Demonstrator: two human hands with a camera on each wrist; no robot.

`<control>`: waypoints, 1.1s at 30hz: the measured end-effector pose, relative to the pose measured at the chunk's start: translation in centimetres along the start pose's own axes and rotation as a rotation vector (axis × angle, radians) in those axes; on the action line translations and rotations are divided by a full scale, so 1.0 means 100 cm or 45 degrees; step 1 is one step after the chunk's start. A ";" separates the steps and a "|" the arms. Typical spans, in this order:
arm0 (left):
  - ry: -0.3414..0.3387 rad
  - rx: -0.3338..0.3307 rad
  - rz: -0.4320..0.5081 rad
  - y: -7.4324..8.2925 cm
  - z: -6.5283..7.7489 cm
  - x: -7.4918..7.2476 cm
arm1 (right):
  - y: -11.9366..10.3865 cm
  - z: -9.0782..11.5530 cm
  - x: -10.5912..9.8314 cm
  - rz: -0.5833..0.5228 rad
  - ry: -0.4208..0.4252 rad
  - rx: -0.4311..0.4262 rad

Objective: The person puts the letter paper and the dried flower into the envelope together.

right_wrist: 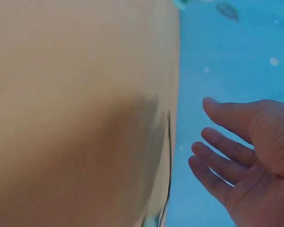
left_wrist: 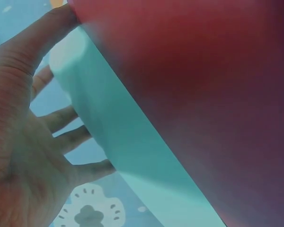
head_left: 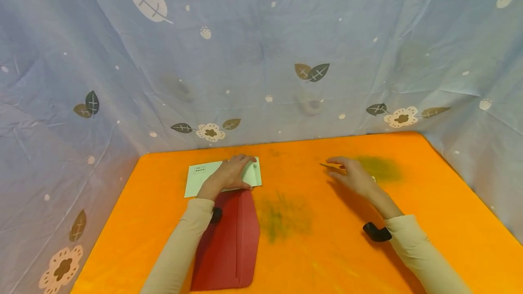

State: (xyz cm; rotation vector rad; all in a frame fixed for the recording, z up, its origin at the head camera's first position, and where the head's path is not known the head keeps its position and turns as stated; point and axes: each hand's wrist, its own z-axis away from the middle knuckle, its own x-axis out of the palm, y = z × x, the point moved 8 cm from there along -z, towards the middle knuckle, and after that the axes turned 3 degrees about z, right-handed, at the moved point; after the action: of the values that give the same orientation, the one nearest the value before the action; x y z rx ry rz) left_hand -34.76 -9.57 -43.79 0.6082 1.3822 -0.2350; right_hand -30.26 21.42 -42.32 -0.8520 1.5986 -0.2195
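My left hand (head_left: 229,173) spreads across a pale green envelope (head_left: 200,180) at the back left. In the left wrist view, its thumb touches the corner of a red envelope (left_wrist: 180,85), and its fingertips reach the far edge of the green one (left_wrist: 113,113). The red envelope lies nearer me with its flap side up, partly under my left forearm. My right hand (head_left: 355,177) hovers with loose fingers over a thin dark-edged object (head_left: 332,166) on the table. What kind of thing it is, I cannot tell; the hand hides much of it.
An orange cloth with greenish patches covers the table (head_left: 310,257). Blue-grey leaf-patterned curtains (head_left: 261,49) enclose the back and both sides. Dark wrist cameras (head_left: 377,232) are worn under both sleeves.
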 end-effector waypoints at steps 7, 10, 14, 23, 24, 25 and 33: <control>0.005 0.016 0.003 0.000 -0.001 0.000 | 0.010 0.026 -0.025 0.251 0.141 -0.212; 0.013 0.025 0.005 0.000 -0.002 0.000 | 0.014 0.036 -0.032 0.335 0.186 -0.289; 0.016 0.030 0.005 0.000 -0.002 0.000 | 0.020 0.046 -0.037 0.411 0.180 -0.315; 0.025 0.047 0.020 -0.001 0.001 -0.001 | 0.036 0.057 -0.039 0.324 0.101 -0.298; 0.023 0.048 0.021 0.000 0.001 -0.001 | 0.039 0.057 -0.040 0.314 0.103 -0.286; 0.023 0.049 0.022 0.000 0.001 -0.001 | 0.041 0.057 -0.040 0.310 0.108 -0.275; 0.018 0.037 0.019 -0.001 0.000 0.000 | 0.047 0.055 -0.043 0.290 0.102 -0.220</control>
State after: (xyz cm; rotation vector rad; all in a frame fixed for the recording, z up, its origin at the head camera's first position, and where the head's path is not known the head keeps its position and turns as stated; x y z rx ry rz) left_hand -34.81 -9.70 -43.80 0.6455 1.3892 -0.2398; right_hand -27.18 29.28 -42.99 -0.7919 1.7932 0.0475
